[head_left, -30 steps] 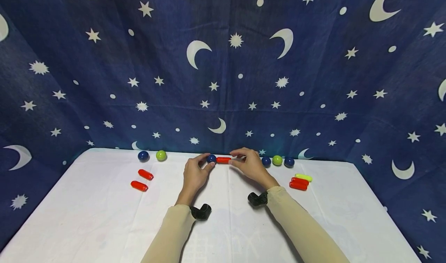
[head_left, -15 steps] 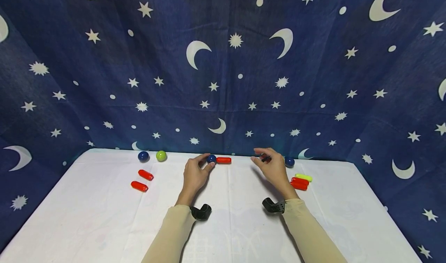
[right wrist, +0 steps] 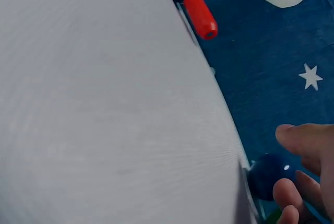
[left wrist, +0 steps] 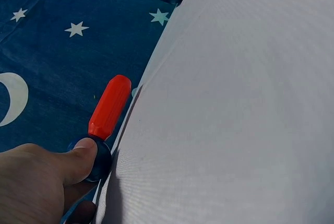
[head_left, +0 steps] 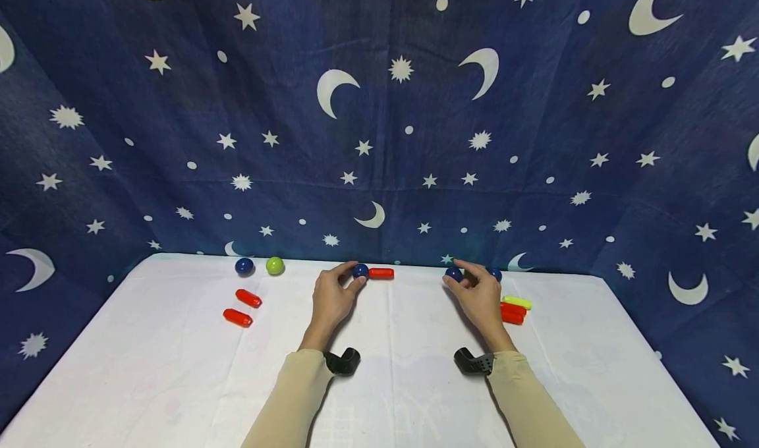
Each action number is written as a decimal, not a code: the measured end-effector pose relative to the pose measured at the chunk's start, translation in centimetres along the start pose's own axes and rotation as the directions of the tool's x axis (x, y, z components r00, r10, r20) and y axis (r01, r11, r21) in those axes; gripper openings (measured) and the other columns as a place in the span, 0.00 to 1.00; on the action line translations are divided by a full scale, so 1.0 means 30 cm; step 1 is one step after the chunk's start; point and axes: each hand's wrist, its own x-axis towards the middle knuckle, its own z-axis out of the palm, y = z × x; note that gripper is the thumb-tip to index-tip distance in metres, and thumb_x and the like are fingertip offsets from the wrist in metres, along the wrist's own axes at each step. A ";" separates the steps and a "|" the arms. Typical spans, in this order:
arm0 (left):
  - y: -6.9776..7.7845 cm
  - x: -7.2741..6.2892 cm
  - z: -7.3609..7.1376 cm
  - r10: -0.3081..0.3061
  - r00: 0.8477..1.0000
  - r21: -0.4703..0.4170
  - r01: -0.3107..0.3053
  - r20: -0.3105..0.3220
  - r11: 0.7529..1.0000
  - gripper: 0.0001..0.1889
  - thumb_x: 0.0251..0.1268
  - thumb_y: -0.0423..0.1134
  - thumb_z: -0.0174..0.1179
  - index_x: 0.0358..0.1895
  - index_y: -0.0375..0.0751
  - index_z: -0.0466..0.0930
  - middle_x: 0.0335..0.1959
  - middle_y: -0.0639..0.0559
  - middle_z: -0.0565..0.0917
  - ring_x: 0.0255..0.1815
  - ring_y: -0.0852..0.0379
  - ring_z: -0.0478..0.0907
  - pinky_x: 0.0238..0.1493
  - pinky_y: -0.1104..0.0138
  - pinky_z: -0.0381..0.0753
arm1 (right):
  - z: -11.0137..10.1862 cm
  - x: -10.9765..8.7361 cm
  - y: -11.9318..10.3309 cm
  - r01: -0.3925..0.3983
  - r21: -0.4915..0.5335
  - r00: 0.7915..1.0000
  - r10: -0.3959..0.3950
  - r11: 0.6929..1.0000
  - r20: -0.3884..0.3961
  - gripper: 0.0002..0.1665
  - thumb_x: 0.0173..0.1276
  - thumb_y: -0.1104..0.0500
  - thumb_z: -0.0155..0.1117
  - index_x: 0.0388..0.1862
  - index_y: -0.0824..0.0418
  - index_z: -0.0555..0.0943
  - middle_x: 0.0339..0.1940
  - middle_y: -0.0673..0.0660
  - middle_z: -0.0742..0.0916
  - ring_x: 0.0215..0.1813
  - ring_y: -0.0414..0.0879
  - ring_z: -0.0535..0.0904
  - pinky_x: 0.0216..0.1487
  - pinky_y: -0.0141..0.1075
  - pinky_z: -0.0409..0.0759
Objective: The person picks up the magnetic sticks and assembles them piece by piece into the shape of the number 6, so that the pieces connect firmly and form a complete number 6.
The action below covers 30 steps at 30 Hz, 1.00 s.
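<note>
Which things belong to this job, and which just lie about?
Likely used:
blue ball in left hand
red stick touching it
another blue ball near right hand

Probably spare:
leftmost blue ball, green ball, two red sticks
partly hidden green ball
rightmost blue ball, yellow stick, red stick pair

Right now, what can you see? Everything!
Balls: 4, blue, one left, one middle, two right
More balls: 2, green, one left, one right, mostly hidden
Sticks: 5, red, two left, one middle, two right
Another stick: 1, yellow, right
Tabletop: 1, white, underneath
Backdrop: 1, blue with moons and stars, behind
Wrist gadgets: 2, black, on wrists
Sleeves: 2, beige, on arms
Left fingers: 1 set, pinching the middle ball
Right fingers: 1 set, around another ball
</note>
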 end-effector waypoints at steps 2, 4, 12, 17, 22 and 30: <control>0.000 0.000 0.000 0.000 1.000 -0.003 0.000 0.000 1.000 0.18 0.60 0.36 0.73 0.54 0.39 0.87 0.46 0.41 0.88 0.53 0.42 0.81 0.58 0.47 0.74 | 0.004 -0.003 0.007 -0.001 -0.006 1.000 0.001 1.000 0.008 0.25 0.58 0.64 0.79 0.55 0.66 0.86 0.32 0.61 0.82 0.31 0.49 0.75 0.41 0.39 0.66; 0.000 0.000 0.001 -0.002 1.000 -0.003 0.002 0.002 1.000 0.18 0.60 0.37 0.73 0.54 0.39 0.87 0.46 0.41 0.88 0.53 0.42 0.80 0.58 0.47 0.73 | 0.008 -0.005 0.013 -0.001 -0.007 1.000 0.001 1.000 0.013 0.24 0.58 0.64 0.78 0.55 0.66 0.86 0.31 0.61 0.82 0.31 0.49 0.75 0.41 0.39 0.66; 0.001 -0.001 0.001 -0.008 1.000 0.001 0.008 0.007 1.000 0.18 0.60 0.37 0.73 0.54 0.38 0.87 0.46 0.41 0.88 0.53 0.42 0.80 0.57 0.47 0.73 | 0.016 -0.010 0.022 -0.012 -0.040 1.000 0.013 0.999 0.027 0.23 0.59 0.65 0.78 0.55 0.64 0.86 0.27 0.58 0.80 0.29 0.47 0.73 0.35 0.35 0.67; -0.001 -0.002 0.000 -0.009 1.000 0.000 0.009 0.009 1.000 0.18 0.61 0.37 0.73 0.54 0.38 0.87 0.47 0.41 0.88 0.53 0.42 0.80 0.58 0.47 0.73 | 0.022 -0.011 0.025 -0.010 -0.054 0.999 0.013 0.999 0.041 0.24 0.59 0.64 0.79 0.55 0.62 0.87 0.22 0.55 0.79 0.28 0.47 0.73 0.34 0.37 0.68; -0.003 0.002 0.000 -0.013 1.000 0.003 0.013 0.010 1.000 0.18 0.61 0.37 0.73 0.54 0.38 0.87 0.47 0.41 0.88 0.53 0.43 0.80 0.58 0.48 0.73 | 0.046 -0.008 -0.004 -0.001 -0.010 0.999 0.002 1.000 0.053 0.23 0.58 0.64 0.79 0.53 0.63 0.87 0.25 0.57 0.83 0.31 0.48 0.77 0.36 0.37 0.70; -0.003 0.001 0.000 -0.013 1.000 0.002 0.013 0.010 1.000 0.18 0.61 0.37 0.73 0.54 0.38 0.87 0.48 0.41 0.88 0.54 0.42 0.80 0.59 0.47 0.73 | 0.130 -0.009 -0.077 0.021 0.073 0.990 -0.031 0.997 0.136 0.23 0.57 0.65 0.79 0.53 0.62 0.87 0.46 0.63 0.89 0.44 0.54 0.83 0.43 0.39 0.77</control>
